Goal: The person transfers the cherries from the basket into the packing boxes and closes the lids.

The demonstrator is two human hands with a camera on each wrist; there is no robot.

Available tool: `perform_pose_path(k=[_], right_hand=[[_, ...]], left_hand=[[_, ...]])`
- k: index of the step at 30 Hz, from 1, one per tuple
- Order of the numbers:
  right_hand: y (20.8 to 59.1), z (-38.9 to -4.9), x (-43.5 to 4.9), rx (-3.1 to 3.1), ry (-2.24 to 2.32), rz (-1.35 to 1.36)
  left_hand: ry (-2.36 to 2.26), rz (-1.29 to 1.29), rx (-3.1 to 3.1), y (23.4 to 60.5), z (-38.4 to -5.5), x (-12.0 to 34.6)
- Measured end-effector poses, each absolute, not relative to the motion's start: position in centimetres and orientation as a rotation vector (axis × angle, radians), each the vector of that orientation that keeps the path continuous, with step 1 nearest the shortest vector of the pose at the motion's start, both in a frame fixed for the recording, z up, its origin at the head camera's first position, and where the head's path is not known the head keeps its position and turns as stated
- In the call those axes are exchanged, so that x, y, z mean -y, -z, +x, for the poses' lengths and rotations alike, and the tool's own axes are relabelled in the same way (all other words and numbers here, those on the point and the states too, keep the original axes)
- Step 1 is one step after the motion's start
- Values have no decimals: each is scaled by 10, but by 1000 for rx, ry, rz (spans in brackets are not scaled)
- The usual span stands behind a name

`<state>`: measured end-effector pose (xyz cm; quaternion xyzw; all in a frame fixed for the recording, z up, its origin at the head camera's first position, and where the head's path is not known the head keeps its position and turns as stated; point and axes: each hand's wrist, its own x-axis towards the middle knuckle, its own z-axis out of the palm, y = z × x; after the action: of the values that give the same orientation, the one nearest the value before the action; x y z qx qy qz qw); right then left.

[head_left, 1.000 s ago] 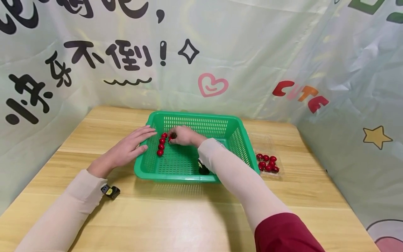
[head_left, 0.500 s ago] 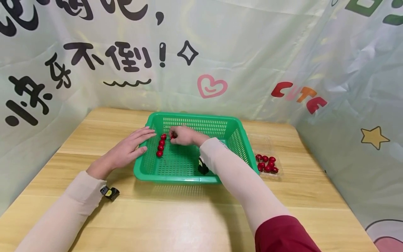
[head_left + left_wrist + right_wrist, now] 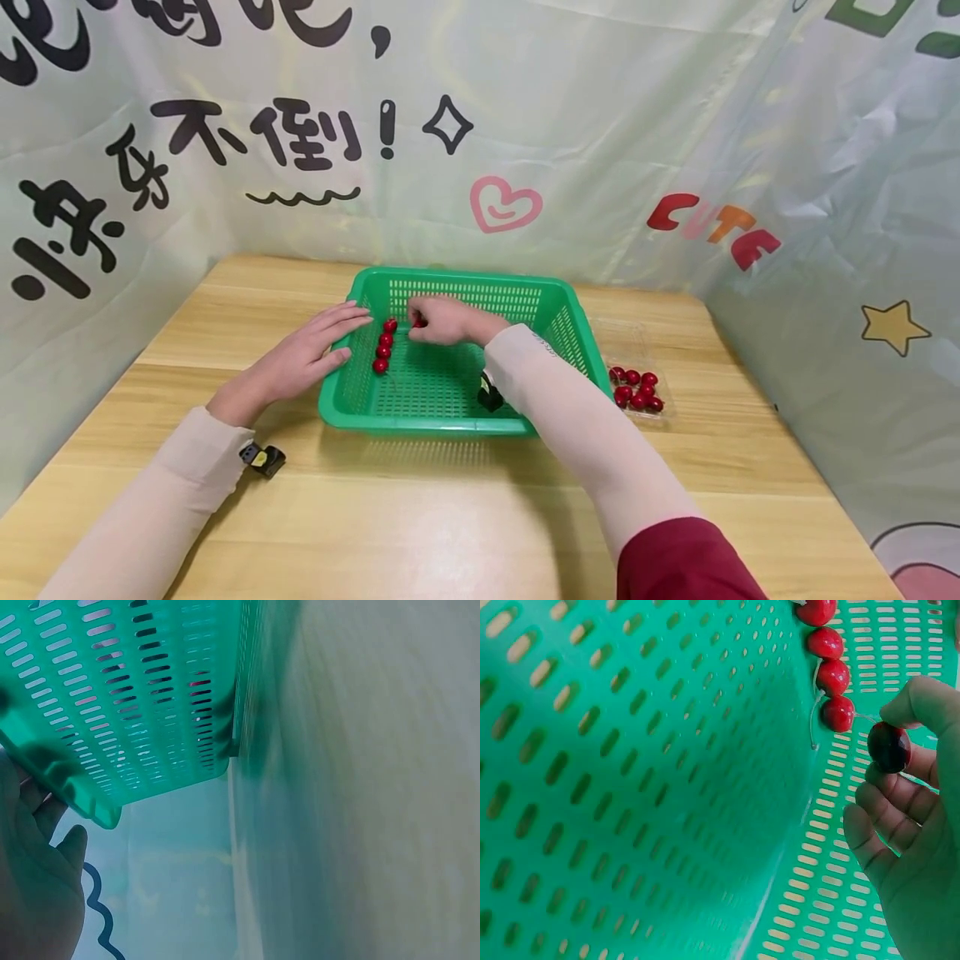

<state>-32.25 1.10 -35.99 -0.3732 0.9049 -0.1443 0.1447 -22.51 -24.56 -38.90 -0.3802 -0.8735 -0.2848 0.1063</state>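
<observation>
A green plastic basket (image 3: pixel 450 426) with slotted walls stands on the wooden table. Along its left side, a row of several red cherries (image 3: pixel 384 340) lies on the floor of the basket, some with thin stems (image 3: pixel 814 724). My right hand (image 3: pixel 446 320) is inside the basket, pinching a dark red cherry (image 3: pixel 889 747) between thumb and fingers. This cherry is just beside the far end of the row. My left hand (image 3: pixel 311 346) rests on the basket's left rim with its fingers extended; in the left wrist view its fingertips (image 3: pixel 49 814) are at that rim.
To the right of the basket, a clear plastic box (image 3: pixel 660 417) with its lid folded back holds several more cherries (image 3: pixel 637 392). A printed cloth backdrop (image 3: pixel 585 167) rises behind and beside the table (image 3: pixel 420 533).
My right hand has shifted slightly to the right, away from the row, with the cherry in its fingers. My left hand stays on the rim.
</observation>
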Motion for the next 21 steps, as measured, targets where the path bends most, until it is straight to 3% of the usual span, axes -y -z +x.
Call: perform_pose_path(k=[21], right_hand=[[333, -296, -42, -2763, 5, -1386]], left_hand=[[837, -1124, 2560, 390, -226, 245]])
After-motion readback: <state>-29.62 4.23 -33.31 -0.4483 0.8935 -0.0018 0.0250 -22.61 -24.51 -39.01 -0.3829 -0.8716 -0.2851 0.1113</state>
